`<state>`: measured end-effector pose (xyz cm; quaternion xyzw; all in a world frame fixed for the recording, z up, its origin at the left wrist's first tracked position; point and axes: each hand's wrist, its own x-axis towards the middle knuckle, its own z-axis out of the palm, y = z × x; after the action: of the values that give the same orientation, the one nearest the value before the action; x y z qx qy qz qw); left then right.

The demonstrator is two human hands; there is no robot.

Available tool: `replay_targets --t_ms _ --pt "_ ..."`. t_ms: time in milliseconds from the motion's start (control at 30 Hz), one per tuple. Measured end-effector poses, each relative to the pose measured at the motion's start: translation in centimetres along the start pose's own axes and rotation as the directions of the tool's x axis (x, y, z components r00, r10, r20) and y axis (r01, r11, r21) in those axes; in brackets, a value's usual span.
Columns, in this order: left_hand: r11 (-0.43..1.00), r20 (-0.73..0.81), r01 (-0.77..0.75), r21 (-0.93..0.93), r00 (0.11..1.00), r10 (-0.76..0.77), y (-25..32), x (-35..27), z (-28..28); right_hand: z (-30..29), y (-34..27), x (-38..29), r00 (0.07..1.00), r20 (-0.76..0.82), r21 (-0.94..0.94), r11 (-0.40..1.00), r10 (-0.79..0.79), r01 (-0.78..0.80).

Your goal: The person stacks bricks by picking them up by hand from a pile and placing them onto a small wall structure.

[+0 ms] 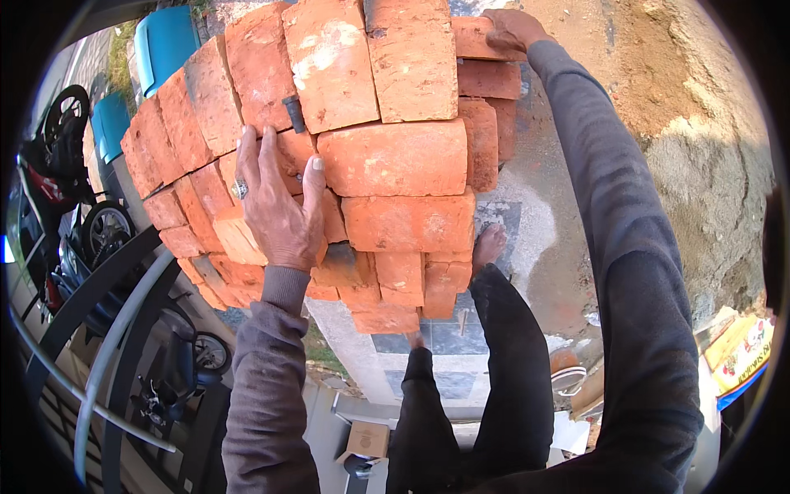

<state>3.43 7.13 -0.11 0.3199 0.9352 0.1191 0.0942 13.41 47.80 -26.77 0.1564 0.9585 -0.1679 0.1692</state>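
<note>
A large stack of orange-red clay bricks (395, 157) stands before me, with bricks laid both lengthwise and crosswise. My left hand (281, 204) rests on the stack, palm down with the fingers spread, and wears a ring. Just beyond its fingertips a short dark cylindrical piece (293, 113) lies on the bricks. At the far right side of the stack, my right hand (511, 31) grips the outer end of a brick (472, 38). More bricks lie beneath that one. Its far end meets the top bricks, and I cannot tell whether it is loose.
A heap of sand (710, 136) lies to the right. My bare foot (490, 244) is on the paving close to the stack. Metal railings (117, 333) and motorcycles (108, 231) are at the left. An open cardboard box (368, 439) sits below.
</note>
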Motion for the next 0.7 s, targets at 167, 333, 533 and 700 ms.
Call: replay_targets --t_ms 167,333,533,700 --pt "1.000 0.003 -0.006 0.004 1.000 0.006 -0.8 0.1 -1.0 -3.2 -3.3 2.1 0.880 0.444 -0.059 0.986 0.167 -0.158" --pt "1.000 0.000 -0.005 0.003 1.000 0.005 0.0 0.1 -0.6 0.5 -0.9 -1.5 0.949 0.253 0.132 0.965 0.190 -0.228" --pt "1.000 -0.004 -0.002 0.026 1.000 0.002 -0.3 0.1 -0.8 4.2 -4.0 -8.3 0.958 -0.116 0.338 0.917 0.263 -0.211" --pt "0.999 -0.024 -0.034 0.034 0.999 0.035 -0.3 0.1 -0.4 4.0 -4.0 -8.4 0.947 0.001 0.467 0.837 0.320 -0.284"
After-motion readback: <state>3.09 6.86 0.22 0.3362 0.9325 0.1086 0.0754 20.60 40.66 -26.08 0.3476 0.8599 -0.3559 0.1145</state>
